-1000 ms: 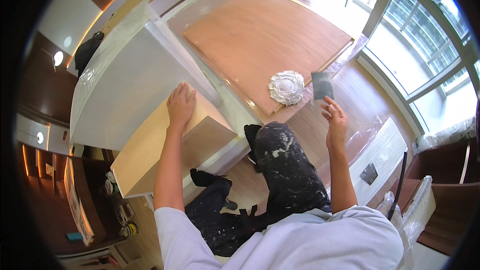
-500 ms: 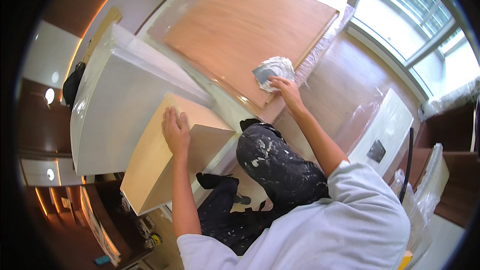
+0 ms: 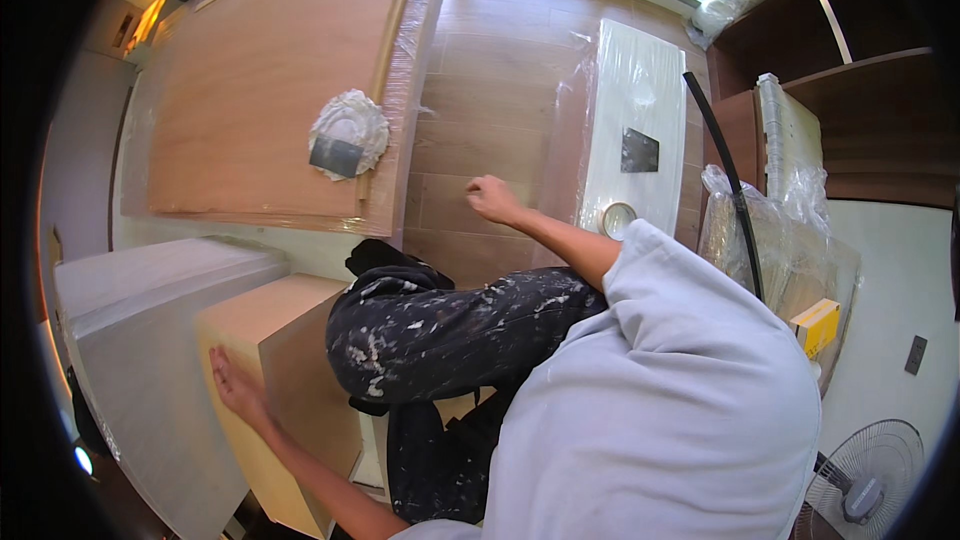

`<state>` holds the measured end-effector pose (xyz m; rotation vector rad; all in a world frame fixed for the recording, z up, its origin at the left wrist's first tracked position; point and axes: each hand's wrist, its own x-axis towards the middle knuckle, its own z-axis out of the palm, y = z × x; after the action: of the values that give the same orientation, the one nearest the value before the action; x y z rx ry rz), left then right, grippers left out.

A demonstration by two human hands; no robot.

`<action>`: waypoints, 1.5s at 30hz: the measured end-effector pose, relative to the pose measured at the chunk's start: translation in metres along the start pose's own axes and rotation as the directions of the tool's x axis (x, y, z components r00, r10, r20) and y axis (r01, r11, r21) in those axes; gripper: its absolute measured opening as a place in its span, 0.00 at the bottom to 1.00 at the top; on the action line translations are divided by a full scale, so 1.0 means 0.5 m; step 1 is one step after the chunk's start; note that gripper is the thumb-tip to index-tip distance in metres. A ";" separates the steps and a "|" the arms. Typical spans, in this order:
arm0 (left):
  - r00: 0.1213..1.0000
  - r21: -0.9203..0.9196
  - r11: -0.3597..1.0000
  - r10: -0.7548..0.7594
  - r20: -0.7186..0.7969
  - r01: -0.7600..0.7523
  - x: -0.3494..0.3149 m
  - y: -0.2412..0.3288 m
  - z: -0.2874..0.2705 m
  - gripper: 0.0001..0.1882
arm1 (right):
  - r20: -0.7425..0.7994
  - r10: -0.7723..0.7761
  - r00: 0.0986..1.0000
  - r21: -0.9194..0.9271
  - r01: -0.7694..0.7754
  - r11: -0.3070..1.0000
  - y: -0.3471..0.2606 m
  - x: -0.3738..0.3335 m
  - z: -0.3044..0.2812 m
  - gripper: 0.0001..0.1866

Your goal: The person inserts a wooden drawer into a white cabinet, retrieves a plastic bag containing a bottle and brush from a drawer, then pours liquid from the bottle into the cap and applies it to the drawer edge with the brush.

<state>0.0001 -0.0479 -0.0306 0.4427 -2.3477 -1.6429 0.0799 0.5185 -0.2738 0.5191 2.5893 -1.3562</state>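
Note:
My left hand [image 3: 236, 385] rests open on the face of a pale tan box-shaped panel piece [image 3: 228, 430], its fingers bent a little and gripping nothing. My right hand [image 3: 492, 200] is in the air over the wood floor, fingers loosely curled and nothing seen in them. Left of it, on a large brown board [image 3: 270, 90] edged with clear plastic wrap, lies a round, rumpled white mass [image 3: 355, 120] like plaster or putty. A flat grey-blue plate [image 3: 336, 157], perhaps a scraper, lies across its near edge. Farther right, a dark flat plate [image 3: 640, 151] sits on a white plastic-wrapped panel [image 3: 655, 70].
A roll of tape [image 3: 618, 218] is on the white panel's near end. A black hose [image 3: 722, 160] stretches alongside it. A white wrapped block [image 3: 150, 330] stands beyond the tan box. At right are a yellow box [image 3: 816, 327] and a fan [image 3: 868, 485].
My right hand has left the grey-blue plate on the white mass and moved right over the floor. The view has turned rightward. My left hand stays on the tan box.

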 end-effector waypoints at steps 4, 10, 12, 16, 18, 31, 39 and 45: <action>0.994 0.400 0.914 0.099 -0.040 -0.075 -0.038 0.017 -0.120 0.26 | 0.073 0.109 0.991 -0.383 -0.073 0.921 0.133 -0.103 -0.068 0.18; 0.887 0.289 0.928 -0.083 -0.454 0.235 -0.142 -0.098 -0.331 0.25 | 0.387 0.116 0.915 -0.591 0.149 0.793 0.228 -0.199 -0.059 0.14; 0.855 0.589 0.793 0.193 -0.482 0.154 -0.141 -0.139 -0.347 0.23 | 0.541 0.003 0.841 -0.582 0.372 0.723 0.236 -0.214 -0.065 0.15; 0.764 0.743 0.663 0.433 -0.477 0.088 -0.176 -0.146 -0.292 0.19 | 0.650 -0.178 0.739 -0.446 0.561 0.698 0.235 -0.226 -0.098 0.14; 0.758 0.689 0.718 0.392 -0.522 0.103 -0.200 -0.113 -0.267 0.17 | 0.635 -0.210 0.743 -0.411 0.555 0.723 0.233 -0.234 -0.109 0.14; 0.715 0.719 0.681 0.431 -0.550 0.143 -0.212 -0.062 -0.242 0.12 | 0.443 -0.183 0.878 -0.401 0.377 0.835 0.230 -0.248 -0.114 0.15; 0.733 0.634 0.761 0.353 -0.582 0.138 -0.221 -0.049 -0.245 0.13 | 0.416 -0.199 0.887 -0.335 0.353 0.873 0.201 -0.270 -0.115 0.16; 0.753 0.615 0.780 0.338 -0.564 0.111 -0.224 -0.040 -0.230 0.13 | 0.475 -0.466 0.747 -0.348 0.646 0.680 0.213 -0.259 -0.118 0.16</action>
<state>0.1476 -0.1116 -0.0133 0.8071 -2.1974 -0.4426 0.2409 0.5939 -0.2808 -0.6206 2.7107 -0.7125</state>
